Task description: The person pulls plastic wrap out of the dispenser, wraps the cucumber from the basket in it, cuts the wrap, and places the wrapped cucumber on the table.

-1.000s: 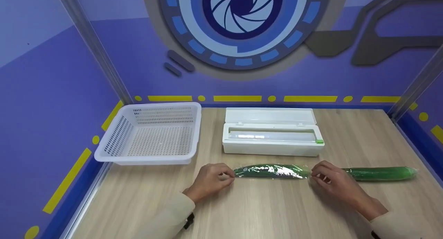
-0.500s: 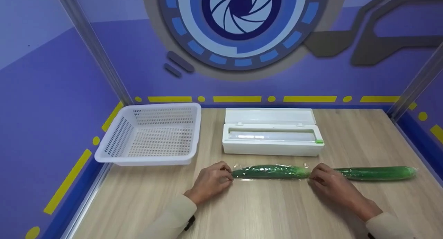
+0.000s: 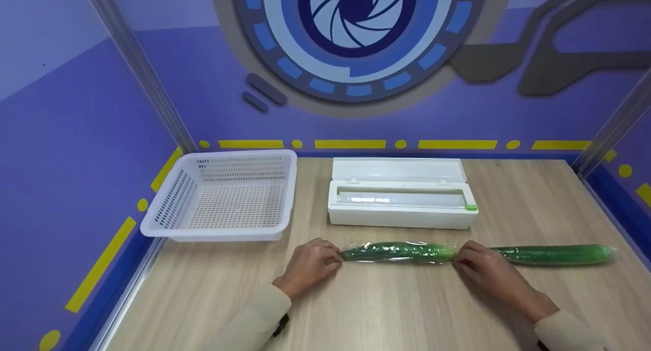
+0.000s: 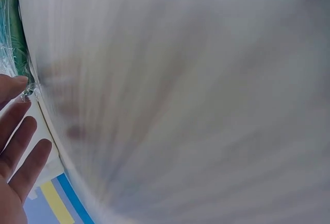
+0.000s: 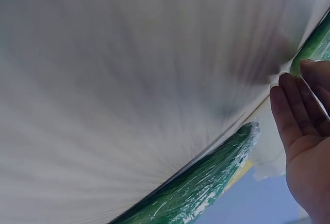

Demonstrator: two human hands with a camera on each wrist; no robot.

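Note:
A cucumber (image 3: 399,252) in clear cling film lies on the table in front of me, its paler end to the right. My left hand (image 3: 313,264) pinches the film at its left end; in the left wrist view, the thumb and forefinger meet on the gathered film (image 4: 29,89) while the other fingers extend loosely. At the paler end my right hand (image 3: 488,269) pinches the film between thumb and fingers. A second film-wrapped cucumber (image 3: 564,254) lies to the right, its left end partly hidden behind my right hand.
Behind the cucumbers stands a white cling film box (image 3: 402,218), lid raised, a roll inside and a green slider at its right. A white perforated basket (image 3: 218,234) stands at the back left. Blue-purple panels (image 3: 356,127) border the table.
The broad glare on the film has shrunk and the cucumber's paler end shows more clearly. My left fingers have drawn together at the left end. The second cucumber, box and basket stay put.

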